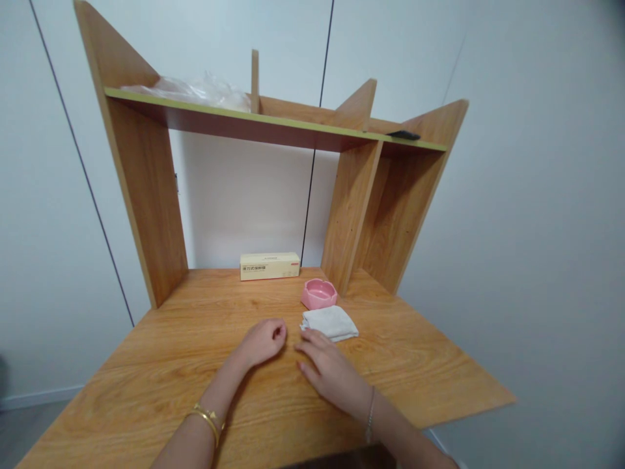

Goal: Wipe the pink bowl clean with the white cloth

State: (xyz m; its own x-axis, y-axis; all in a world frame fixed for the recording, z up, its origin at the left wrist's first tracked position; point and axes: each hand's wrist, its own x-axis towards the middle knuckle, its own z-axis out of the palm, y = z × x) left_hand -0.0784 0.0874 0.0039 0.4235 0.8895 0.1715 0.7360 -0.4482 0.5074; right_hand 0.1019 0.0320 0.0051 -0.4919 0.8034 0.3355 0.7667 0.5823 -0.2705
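Note:
My left hand (266, 341) rests on the wooden desk with its fingers curled into a loose fist, and nothing shows inside it. To its right, my right hand (334, 374) is open, palm down, fingers stretched forward and slightly apart. Its fingertips lie close to the near edge of a folded white cloth (332, 323); whether they touch it I cannot tell. Just behind the cloth sits a pink angular dish (319, 301) that looks like an ashtray, with no contents visible.
A cream-coloured long box (269, 267) with printed lettering stands at the back of the desk (205, 339). Wooden side panels and a divider (354, 215) hold up a shelf (273, 130). On the shelf lie clear plastic bags (205, 90) and a dark flat object (403, 135).

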